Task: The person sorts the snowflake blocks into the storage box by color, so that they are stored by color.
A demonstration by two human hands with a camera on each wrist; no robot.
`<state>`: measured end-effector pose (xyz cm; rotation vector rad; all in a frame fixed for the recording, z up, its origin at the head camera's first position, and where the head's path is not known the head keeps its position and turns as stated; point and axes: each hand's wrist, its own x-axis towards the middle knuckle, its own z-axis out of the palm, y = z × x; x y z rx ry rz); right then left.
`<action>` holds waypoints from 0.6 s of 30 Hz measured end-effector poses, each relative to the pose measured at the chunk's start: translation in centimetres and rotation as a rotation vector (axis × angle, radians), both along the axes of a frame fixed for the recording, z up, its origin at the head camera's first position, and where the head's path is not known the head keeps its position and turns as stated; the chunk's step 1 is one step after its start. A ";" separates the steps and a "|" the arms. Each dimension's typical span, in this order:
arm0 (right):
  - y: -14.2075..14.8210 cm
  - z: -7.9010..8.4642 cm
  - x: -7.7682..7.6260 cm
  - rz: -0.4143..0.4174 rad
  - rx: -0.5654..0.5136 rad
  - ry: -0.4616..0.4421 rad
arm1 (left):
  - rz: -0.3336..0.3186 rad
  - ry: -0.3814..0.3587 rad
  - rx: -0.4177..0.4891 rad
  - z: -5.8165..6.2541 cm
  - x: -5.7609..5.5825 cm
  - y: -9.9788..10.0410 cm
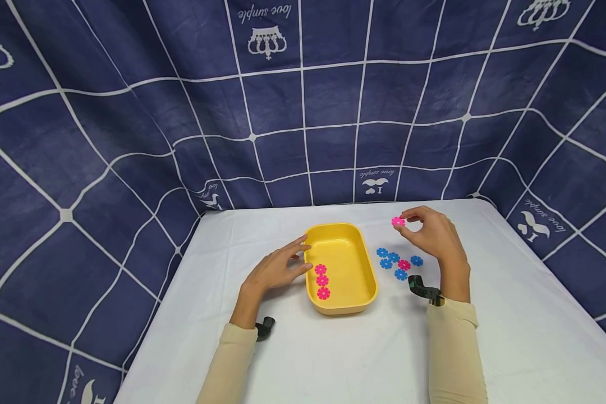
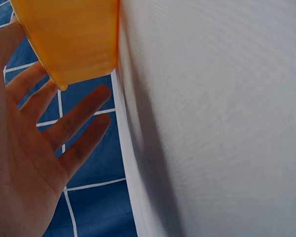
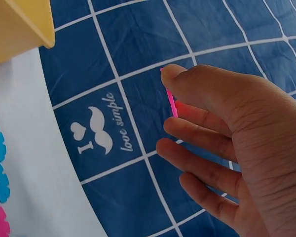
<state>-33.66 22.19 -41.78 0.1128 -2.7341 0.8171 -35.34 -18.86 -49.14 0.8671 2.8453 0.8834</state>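
Note:
With thumb and fingertips, my right hand (image 1: 434, 231) pinches a pink snowflake-shaped plastic disc (image 1: 398, 222) above the far right of the table. The right wrist view shows this disc edge-on as a thin pink strip (image 3: 170, 101). My left hand (image 1: 275, 269) rests at the left rim of a yellow tray (image 1: 350, 278), its fingers spread and fairly straight. In the left wrist view the fingers (image 2: 81, 116) lie beside the tray's outer wall (image 2: 79, 44). Inside the tray, three pink discs (image 1: 322, 280) form a line along the left side.
Right of the tray, several blue discs (image 1: 386, 263) and one pink disc (image 1: 403, 265) lie on the white tabletop (image 1: 343, 359). A dark blue curtain with white lines (image 1: 328, 101) hangs behind the table and on both sides.

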 end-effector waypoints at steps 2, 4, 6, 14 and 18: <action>-0.3 0.1 -0.1 0.011 0.004 0.009 | 0.000 0.000 -0.001 0.0 0.0 0.0; -0.5 0.1 -0.2 0.021 0.004 0.016 | 0.002 -0.002 -0.004 0.0 0.0 0.0; -0.8 0.1 -0.3 0.030 0.003 0.017 | 0.004 -0.001 -0.007 0.0 0.0 0.0; -2.1 0.1 -0.7 0.069 0.007 -0.003 | 0.006 0.002 -0.004 0.0 0.0 0.0; -2.6 0.2 -0.7 0.087 0.009 0.013 | 0.007 -0.003 -0.005 -0.1 0.0 0.0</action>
